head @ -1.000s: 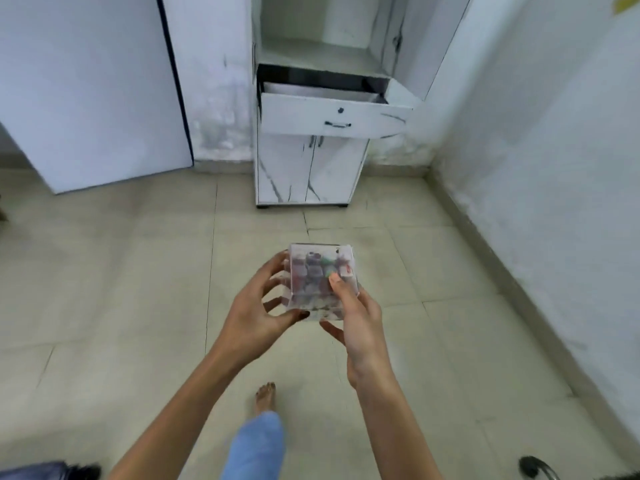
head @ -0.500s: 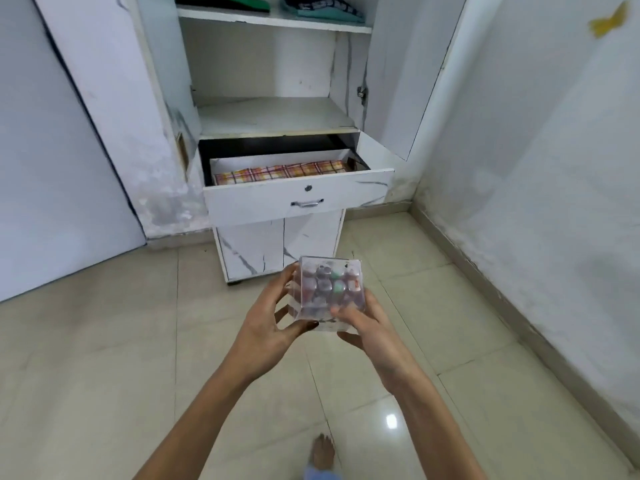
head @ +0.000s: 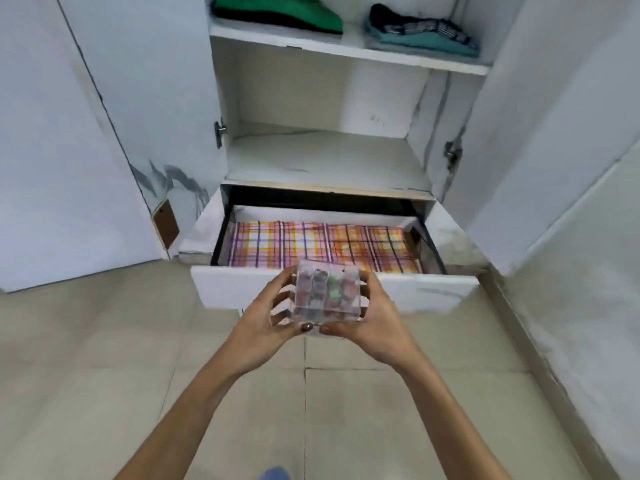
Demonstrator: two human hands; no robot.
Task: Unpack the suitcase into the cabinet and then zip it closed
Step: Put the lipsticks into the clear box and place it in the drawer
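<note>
I hold a clear plastic box (head: 325, 294) with small coloured items inside, gripped from both sides. My left hand (head: 268, 320) clasps its left side and my right hand (head: 375, 322) its right side and underside. The box hangs just in front of the white front panel of the open drawer (head: 433, 292) of a white cabinet (head: 322, 157). Inside the drawer lies a folded plaid cloth (head: 322, 247) in pink, orange and purple. The suitcase is out of view.
The cabinet doors (head: 145, 109) stand open on both sides. On the upper shelf lie folded green clothes (head: 280, 12) and a teal and dark pile (head: 422, 32). The middle shelf (head: 322, 157) is bare. A white wall (head: 581, 271) runs along the right over the beige tiled floor.
I have walked up to the cabinet with the box, so the drawer and shelves are much closer. The grip of both hands on the box is unchanged.
</note>
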